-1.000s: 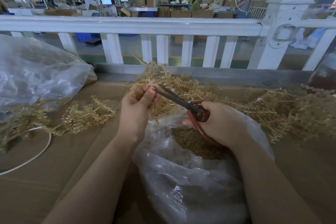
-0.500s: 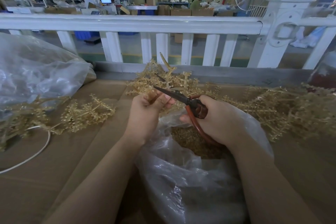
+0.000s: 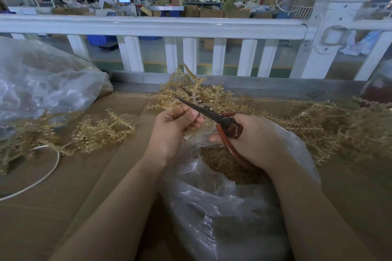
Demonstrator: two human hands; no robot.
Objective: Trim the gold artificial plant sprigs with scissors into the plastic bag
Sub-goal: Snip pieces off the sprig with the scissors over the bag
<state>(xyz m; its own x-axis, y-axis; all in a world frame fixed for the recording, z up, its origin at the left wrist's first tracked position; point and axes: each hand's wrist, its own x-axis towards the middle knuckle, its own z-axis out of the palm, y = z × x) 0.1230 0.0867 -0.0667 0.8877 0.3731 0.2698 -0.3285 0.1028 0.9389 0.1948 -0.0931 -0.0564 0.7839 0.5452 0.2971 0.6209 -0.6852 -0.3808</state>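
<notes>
Pinched between the thumb and curled fingers of the left hand (image 3: 169,127) is a gold sprig (image 3: 199,93), its stem standing up and away toward the far rail. Right hand (image 3: 254,140) is wrapped round the red-brown handles of the scissors (image 3: 214,116), fingers through the loop, and the dark blades reach left across the top of the left hand's fingers, their points lying among the sprig's branches; whether the blades are parted I cannot tell from here. Both hands sit just over the mouth of the clear plastic bag (image 3: 222,214), which slumps on the near side of the cardboard-covered table (image 3: 74,186) with a bed of small gold cuttings (image 3: 220,163) visible inside. More gold sprigs are heaped on the right (image 3: 331,127), and a looser scatter lies on the left (image 3: 101,129), beside a white cable (image 3: 42,178) curling across the cardboard. Far left, a second big plastic bag (image 3: 42,82) bulges against the white railing (image 3: 148,25) that runs along the far edge of the table.
</notes>
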